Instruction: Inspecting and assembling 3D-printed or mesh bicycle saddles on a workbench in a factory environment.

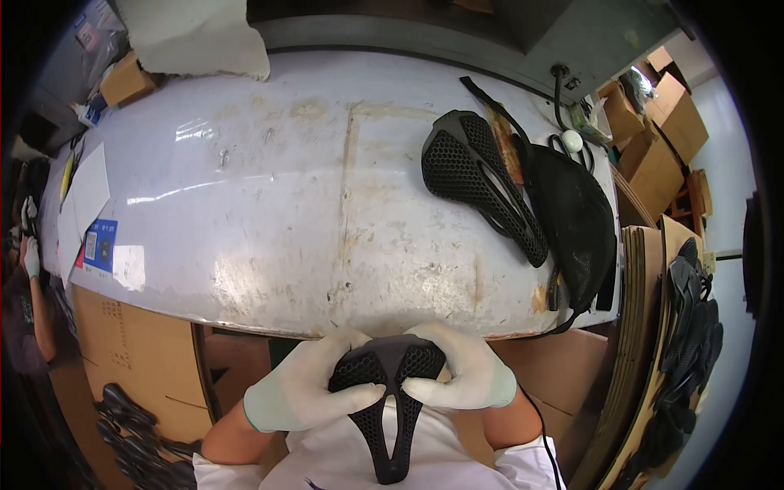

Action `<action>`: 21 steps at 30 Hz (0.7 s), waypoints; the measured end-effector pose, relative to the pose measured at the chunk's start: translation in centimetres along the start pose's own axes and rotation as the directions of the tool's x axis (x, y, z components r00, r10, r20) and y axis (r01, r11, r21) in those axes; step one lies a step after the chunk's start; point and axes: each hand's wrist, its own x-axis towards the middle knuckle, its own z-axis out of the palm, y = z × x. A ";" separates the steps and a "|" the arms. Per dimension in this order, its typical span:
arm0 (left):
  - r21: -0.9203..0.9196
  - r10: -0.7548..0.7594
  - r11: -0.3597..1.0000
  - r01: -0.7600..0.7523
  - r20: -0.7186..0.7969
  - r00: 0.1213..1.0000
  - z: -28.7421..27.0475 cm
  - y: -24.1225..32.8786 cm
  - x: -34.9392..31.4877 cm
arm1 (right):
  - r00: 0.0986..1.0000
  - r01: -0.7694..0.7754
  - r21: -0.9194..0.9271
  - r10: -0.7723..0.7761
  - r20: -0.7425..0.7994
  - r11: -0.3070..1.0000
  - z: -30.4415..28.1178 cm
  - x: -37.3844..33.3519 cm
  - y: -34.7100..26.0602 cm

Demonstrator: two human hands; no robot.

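Observation:
Both my hands wear white gloves and grip a black bicycle saddle (395, 425) with a honeycomb surface and a long central slot. Its wide end points away from me, its nose toward me, just in front of the table edge. My left hand (322, 380) wraps the wide end's left side, thumb on top. On the opposite side my right hand (461, 367) does the same, thumb near the slot. The fingers beneath the saddle are hidden. A second black honeycomb saddle (465, 155) lies on the table at the right, beside a black mesh bag (576, 220) with straps.
The pale, stained table (269, 196) spans the middle. White sheets (86, 192) and a blue card (100, 243) lie at its left end. Open cartons of black saddles stand at lower left (135, 433) and right (686, 327). At far left another person's gloved hand (31, 257) shows.

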 end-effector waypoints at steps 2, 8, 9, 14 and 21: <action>0.027 0.009 1.000 -0.010 0.020 1.000 0.0 0.5 0.1 | 1.000 -0.026 -0.026 0.026 0.005 0.999 -0.1 -0.1 0.2; 0.090 0.026 0.996 -0.028 0.018 0.999 0.4 0.5 0.1 | 0.991 -0.131 -0.101 0.130 -0.019 0.986 0.1 -0.2 0.5; 0.135 0.061 0.989 -0.061 0.008 0.998 0.6 0.4 0.2 | 0.988 -0.156 -0.136 0.153 -0.026 0.978 0.1 -0.3 0.4; 0.221 0.178 0.961 -0.166 -0.036 0.983 1.0 -0.2 0.3 | 0.993 -0.112 -0.119 0.108 -0.039 0.987 0.3 -0.2 0.6; 0.193 0.163 0.969 -0.154 -0.030 0.986 0.8 -0.2 0.2 | 0.979 -0.201 -0.085 0.199 -0.032 0.976 0.4 -0.1 -0.1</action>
